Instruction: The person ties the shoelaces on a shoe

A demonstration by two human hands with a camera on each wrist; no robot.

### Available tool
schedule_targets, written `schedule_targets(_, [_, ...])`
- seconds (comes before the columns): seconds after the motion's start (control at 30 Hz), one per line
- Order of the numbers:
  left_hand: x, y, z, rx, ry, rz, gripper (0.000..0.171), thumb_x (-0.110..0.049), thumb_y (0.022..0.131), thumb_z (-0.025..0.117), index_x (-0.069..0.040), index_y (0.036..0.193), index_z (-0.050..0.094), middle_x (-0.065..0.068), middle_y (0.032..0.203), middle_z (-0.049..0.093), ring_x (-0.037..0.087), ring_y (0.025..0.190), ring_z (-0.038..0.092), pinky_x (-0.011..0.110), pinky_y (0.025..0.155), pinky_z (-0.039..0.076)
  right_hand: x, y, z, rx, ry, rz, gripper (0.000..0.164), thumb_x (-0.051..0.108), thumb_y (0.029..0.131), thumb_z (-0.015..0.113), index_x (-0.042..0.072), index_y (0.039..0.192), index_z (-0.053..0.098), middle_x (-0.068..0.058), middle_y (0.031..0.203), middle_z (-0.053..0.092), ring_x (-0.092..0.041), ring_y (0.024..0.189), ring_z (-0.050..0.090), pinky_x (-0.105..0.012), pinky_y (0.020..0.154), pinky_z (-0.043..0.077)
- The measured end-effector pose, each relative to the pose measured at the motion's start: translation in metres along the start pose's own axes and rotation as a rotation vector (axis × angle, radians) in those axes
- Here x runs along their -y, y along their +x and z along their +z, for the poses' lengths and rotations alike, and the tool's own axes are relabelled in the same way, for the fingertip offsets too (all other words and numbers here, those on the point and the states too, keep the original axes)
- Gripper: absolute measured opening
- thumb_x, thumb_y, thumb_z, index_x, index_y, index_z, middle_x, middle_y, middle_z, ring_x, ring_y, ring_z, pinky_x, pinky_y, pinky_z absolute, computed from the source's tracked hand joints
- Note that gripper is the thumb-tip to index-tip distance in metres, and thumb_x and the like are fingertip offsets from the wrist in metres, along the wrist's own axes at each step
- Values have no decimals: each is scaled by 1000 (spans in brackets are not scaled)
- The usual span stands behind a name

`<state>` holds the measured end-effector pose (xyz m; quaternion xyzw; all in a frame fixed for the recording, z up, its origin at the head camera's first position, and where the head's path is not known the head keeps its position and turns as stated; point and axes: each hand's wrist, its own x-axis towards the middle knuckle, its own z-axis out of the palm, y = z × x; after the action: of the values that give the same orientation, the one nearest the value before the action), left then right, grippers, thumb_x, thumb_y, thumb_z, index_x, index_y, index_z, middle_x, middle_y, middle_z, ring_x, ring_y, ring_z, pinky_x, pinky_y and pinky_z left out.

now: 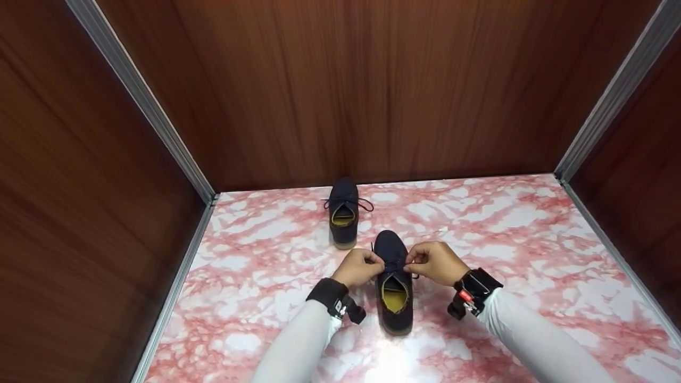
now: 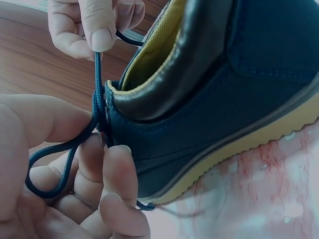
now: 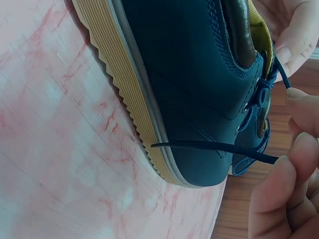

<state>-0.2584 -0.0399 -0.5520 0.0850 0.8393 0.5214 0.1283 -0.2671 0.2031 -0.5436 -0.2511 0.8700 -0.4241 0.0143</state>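
A dark blue lace-up shoe (image 1: 391,244) with a yellow lining stands on the floor, toe pointing away from me. At its left side my left hand (image 1: 359,268) pinches the shoelace between thumb and fingers. In the left wrist view a loop of shoelace (image 2: 47,193) hangs at this hand, beside the shoe's opening. My right hand (image 1: 437,263), on the other side, pinches another length of shoelace (image 3: 214,146), whose loose tip hangs past the fingers over the shoe's side. A knot (image 3: 262,92) sits over the eyelets between both hands.
A matching shoe (image 1: 344,190) with a tied bow stands farther back, slightly left, near the brown wood-look back wall (image 1: 372,96). Similar panels close off both sides along grey metal edging. The floor (image 1: 255,314) has a red and white marbled pattern.
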Motion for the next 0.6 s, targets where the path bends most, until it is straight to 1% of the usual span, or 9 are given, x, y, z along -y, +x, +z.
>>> schedule_targets(0.17, [0,2,1,22,-13,-7,11,-9,92,67,-3,96,75,-7,69,61,7,60,59,17,53,46,2,3,2,-15,-31,14,13,13,84,87,15,80,75,2,72,67,-1,64,55,-18,60,46])
schedule_targets(0.3, [0,2,2,22,-20,-20,10,-9,92,66,-4,95,74,-4,68,61,11,60,61,17,52,47,1,5,4,-36,-43,31,14,13,84,87,15,80,74,2,70,66,-1,62,54,-18,58,44])
schedule_targets(0.47, [-2,0,3,18,-35,-22,12,-11,96,64,-4,95,73,-2,68,61,21,66,68,18,51,46,0,8,10,-49,-49,32,17,17,85,87,16,76,72,2,69,68,-1,59,55,-18,56,45])
schedule_targets(0.53, [-3,0,3,20,-46,-20,13,-12,97,63,-3,97,73,-2,68,61,22,66,68,18,51,46,0,10,13,-48,-52,33,19,19,86,87,16,75,72,2,69,67,-2,59,54,-19,56,45])
schedule_targets(0.6, [-3,1,3,23,-56,-15,14,-13,98,63,-3,97,72,-2,69,61,18,65,65,18,50,45,1,12,15,-46,-54,33,18,20,86,87,16,76,72,2,69,67,-2,60,53,-19,56,44])
